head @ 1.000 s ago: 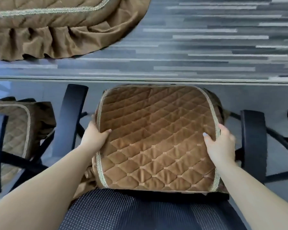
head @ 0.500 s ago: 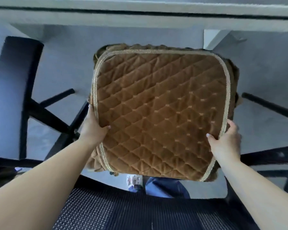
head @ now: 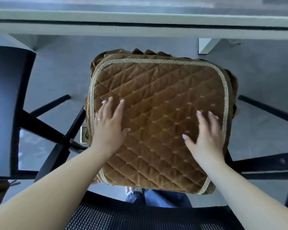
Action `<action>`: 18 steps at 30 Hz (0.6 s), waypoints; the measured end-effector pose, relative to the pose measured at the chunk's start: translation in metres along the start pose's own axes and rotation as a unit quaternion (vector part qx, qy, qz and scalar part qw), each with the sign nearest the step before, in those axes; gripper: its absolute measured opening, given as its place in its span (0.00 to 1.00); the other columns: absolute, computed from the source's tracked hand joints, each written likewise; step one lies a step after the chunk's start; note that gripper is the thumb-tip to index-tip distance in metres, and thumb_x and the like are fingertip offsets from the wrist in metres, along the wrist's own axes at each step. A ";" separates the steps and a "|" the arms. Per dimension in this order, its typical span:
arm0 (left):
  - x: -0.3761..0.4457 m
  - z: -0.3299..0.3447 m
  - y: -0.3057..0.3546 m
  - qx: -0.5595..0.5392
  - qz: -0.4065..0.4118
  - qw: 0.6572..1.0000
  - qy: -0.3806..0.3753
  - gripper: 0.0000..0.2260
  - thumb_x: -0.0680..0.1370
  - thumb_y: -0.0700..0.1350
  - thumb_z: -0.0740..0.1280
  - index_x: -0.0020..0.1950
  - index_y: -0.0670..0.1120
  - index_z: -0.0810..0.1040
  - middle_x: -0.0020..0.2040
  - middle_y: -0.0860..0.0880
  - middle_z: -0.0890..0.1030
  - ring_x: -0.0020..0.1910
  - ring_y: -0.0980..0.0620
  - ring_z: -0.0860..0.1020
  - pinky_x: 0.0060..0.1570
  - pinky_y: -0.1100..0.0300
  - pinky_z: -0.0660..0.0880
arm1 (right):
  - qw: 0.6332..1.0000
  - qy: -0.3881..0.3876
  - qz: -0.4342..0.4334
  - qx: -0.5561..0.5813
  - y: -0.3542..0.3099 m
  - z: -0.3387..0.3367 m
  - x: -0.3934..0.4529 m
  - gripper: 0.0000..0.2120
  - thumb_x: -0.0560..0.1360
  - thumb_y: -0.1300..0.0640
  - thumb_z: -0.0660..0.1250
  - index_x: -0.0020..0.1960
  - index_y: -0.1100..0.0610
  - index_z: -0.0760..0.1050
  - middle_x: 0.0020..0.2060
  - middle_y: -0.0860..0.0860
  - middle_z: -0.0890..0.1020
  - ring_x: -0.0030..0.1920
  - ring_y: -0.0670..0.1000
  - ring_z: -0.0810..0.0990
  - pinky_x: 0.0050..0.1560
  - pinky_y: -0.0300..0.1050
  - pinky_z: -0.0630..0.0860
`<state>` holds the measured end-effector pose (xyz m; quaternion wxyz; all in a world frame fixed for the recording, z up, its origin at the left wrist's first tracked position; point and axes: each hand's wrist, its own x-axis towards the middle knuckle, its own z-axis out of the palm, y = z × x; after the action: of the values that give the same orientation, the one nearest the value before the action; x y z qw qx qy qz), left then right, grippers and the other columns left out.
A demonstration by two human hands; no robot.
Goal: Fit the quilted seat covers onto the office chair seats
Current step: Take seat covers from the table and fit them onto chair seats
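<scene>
Seat cover (head: 158,117) on chair seat; left hand (head: 109,128), right hand (head: 204,135) flat on top.

Grey floor (head: 60,72) beneath a white desk edge (head: 140,17).

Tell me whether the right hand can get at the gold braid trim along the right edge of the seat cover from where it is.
Probably yes. The right hand lies flat and open on the quilted seat cover, its outer fingers close beside the gold braid trim. Nothing lies between them; the black armrest is on the other side.
</scene>
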<state>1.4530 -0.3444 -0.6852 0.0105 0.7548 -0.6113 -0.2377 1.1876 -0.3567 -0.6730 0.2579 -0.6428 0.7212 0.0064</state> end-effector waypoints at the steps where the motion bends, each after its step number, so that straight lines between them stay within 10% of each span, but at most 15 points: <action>1: 0.006 0.001 0.010 0.019 0.029 0.999 -0.017 0.43 0.71 0.50 0.74 0.78 0.54 0.51 0.79 0.43 0.50 0.77 0.42 0.46 0.72 0.38 0.48 | 0.999 -0.017 -0.044 -0.023 -0.011 0.002 0.011 0.38 0.72 0.48 0.70 0.76 0.50 0.55 0.77 0.57 0.52 0.76 0.57 0.48 0.73 0.62 0.53; 10: 0.052 0.026 0.037 0.113 0.022 0.983 -0.145 0.44 0.72 0.55 0.71 0.77 0.57 0.42 0.79 0.48 0.40 0.76 0.41 0.38 0.69 0.31 0.50 | 0.974 -0.129 -0.064 -0.173 -0.058 0.036 0.080 0.42 0.72 0.43 0.68 0.76 0.42 0.44 0.77 0.52 0.40 0.76 0.59 0.39 0.65 0.76 0.54; 18: 0.028 0.020 0.031 0.071 0.034 0.991 -0.104 0.42 0.74 0.51 0.71 0.77 0.57 0.45 0.79 0.49 0.43 0.77 0.44 0.41 0.70 0.35 0.52 | 0.970 -0.128 -0.100 -0.183 -0.052 0.029 0.065 0.45 0.72 0.41 0.68 0.76 0.42 0.39 0.76 0.52 0.36 0.76 0.59 0.37 0.67 0.74 0.53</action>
<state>1.4212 -0.3726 -0.7036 -0.0987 0.7039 -0.6493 -0.2705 1.2441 -0.4156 -0.7056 0.2259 -0.7414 0.6011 0.1949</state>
